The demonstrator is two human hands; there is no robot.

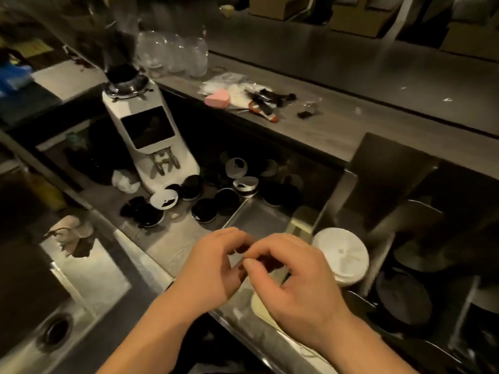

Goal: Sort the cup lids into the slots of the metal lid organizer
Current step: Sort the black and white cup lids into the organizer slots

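1. Grip, nearest. The left hand (213, 265) and right hand (297, 282) meet fingertip to fingertip just above the desk (172, 238) edge. Both grips are narrow, w/ fingers curled inward. Something small and dark shows between the fingertips. Cannot tell what it is, nor whether either grip actually holds it.

2. Judged step: separating or orienting one lid before slotting. Recommended: work w/ fingertips on the rim only, peel one lid at a time, and confirm type (white vs. dark) before moving.

3. A pale disc (263, 306) lies under the right hand, partly hidden. Prob. a lid, not certain. Avoid pressing the palm on it.

4. Target. The metal lid organizer (337, 201) stands just right of the hands. Its nearest slot carries a white lid stack (341, 255). The next slot to the right holds dark lids (402, 298). Match colour to slot. Lower the lid flat onto its stack and clear the divider wall on entry.

5. Remaining stock. Loose black lids (204, 213) and white-topped lids (164, 200) lie scattered on the desk beyond the hands, near the grinder (151, 136) base. Judged: the sort is far from done. Take the nearest lids first, and don't nudge the grinder.

6. Lighting is dim and the frame is blurred, so check each lid type by feel and edge profile.
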